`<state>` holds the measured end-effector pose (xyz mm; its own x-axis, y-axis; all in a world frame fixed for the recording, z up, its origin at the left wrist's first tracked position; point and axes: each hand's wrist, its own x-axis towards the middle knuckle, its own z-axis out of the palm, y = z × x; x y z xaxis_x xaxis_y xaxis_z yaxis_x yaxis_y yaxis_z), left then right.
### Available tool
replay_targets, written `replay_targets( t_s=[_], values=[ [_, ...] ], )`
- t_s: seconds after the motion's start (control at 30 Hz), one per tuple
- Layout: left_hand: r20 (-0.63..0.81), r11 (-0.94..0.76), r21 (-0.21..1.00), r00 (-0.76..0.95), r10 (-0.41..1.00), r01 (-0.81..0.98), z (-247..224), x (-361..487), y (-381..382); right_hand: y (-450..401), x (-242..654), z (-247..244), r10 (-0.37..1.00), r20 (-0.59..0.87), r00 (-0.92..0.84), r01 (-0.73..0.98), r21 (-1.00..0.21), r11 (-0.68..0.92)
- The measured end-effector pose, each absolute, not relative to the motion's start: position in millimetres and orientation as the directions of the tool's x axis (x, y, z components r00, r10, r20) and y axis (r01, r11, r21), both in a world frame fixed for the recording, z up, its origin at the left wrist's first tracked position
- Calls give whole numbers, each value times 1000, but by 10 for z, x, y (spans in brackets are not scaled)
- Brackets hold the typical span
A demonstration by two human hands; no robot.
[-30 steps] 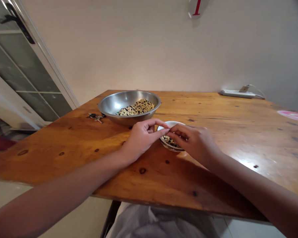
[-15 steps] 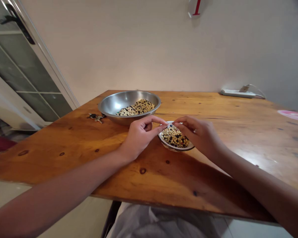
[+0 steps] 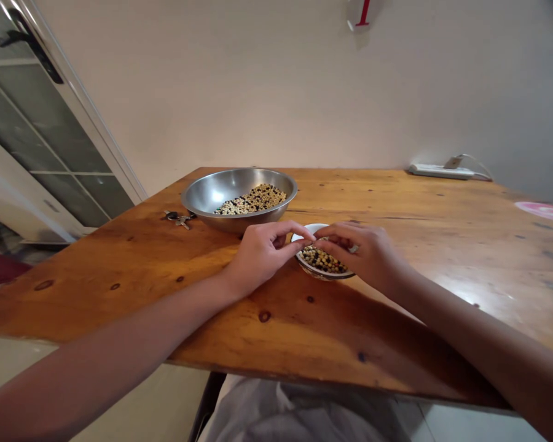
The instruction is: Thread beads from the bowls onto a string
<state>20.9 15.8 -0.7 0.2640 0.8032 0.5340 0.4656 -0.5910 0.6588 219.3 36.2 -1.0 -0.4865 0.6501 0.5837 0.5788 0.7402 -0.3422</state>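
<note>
A small white bowl point(image 3: 309, 265) with a dark rim line holds pale and black beans point(image 3: 325, 260). Over its left side, my left hand point(image 3: 270, 248) has thumb and forefinger pinched together; whatever is between them is too small to name. My right hand point(image 3: 366, 248) comes in from the right, its fingertips also pinched above the beans and meeting those of my left hand. Anything in that pinch is hidden. Behind my left hand stands a wide steel bowl point(image 3: 203, 197) with more mixed beans point(image 3: 253, 200) inside.
Keys point(image 3: 179, 219) lie left of the steel bowl on the wooden table point(image 3: 166, 307). A white power strip point(image 3: 441, 171) with a plug and cable is at the back right. Near the right edge is a pink and white round mat point(image 3: 546, 211).
My right hand has moved left and slightly down, so its fingertips now meet my left hand's over the small bowl. My left fingertips have shifted slightly right and down.
</note>
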Motion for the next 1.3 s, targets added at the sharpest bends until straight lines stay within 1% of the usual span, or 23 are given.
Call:
replay_targets(
  t_s=[0.1,0.27,0.37,0.5,0.67,0.73,0.87,0.97,1.03,1.07,1.13,1.17,1.23,1.3],
  values=[
    [543,-602,648,271,795,467,9,215,139,356,2186,-16,647,571,-505,589,-320,742],
    [554,-588,649,230,800,483,23,202,134,395,2209,-22,682,570,-458,619,-346,705],
    [558,-582,660,209,803,475,25,195,142,420,2227,-19,708,558,-433,655,-345,672],
    [557,-572,688,181,811,446,18,197,155,447,2238,-5,711,571,-411,686,-320,654],
    [553,-566,714,162,817,412,14,200,153,470,2259,24,722,561,-405,639,-391,662],
    [543,-565,725,177,821,394,16,199,145,453,2260,41,703,564,-433,611,-389,689],
    [520,-575,738,246,818,352,12,206,128,361,2227,51,612,545,-573,528,-325,784],
    [479,-535,789,242,844,302,4,230,118,297,2194,34,584,514,-628,487,-326,810],
    [412,-461,858,229,882,228,13,256,110,274,2181,29,595,516,-617,495,-334,802],
    [364,-403,902,228,903,157,26,270,105,267,2176,33,603,522,-603,504,-337,796],
    [241,-231,971,236,942,-66,68,293,95,251,2170,51,622,532,-574,518,-352,780],
    [169,-119,972,243,955,-205,96,299,91,239,2165,64,631,538,-558,523,-362,771],
    [21,108,888,274,962,-448,153,298,92,205,2149,87,637,557,-533,531,-365,765],
    [-91,261,772,305,948,-579,198,284,103,158,2122,99,613,588,-527,533,-333,778]
  ],
)
